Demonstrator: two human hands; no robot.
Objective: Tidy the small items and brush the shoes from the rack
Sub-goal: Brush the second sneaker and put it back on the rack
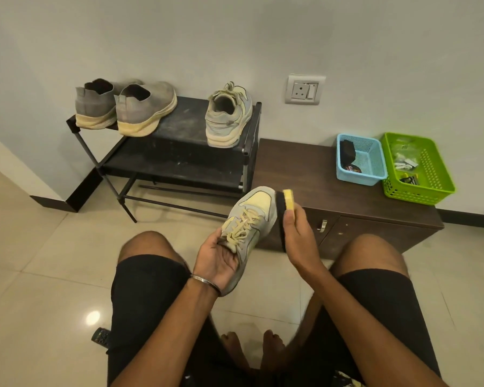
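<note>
my left hand [217,256] cups the sneaker [248,224] from below, toe tilted far so its right side faces the brush [282,208] my right hand [298,236] grips, bristles touching

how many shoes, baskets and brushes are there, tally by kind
Shoes: 4, two grey slip-ons and one laced sneaker on the rack, one sneaker in the hands
Baskets: 2, blue and green
Brushes: 1
Total: 7
</note>
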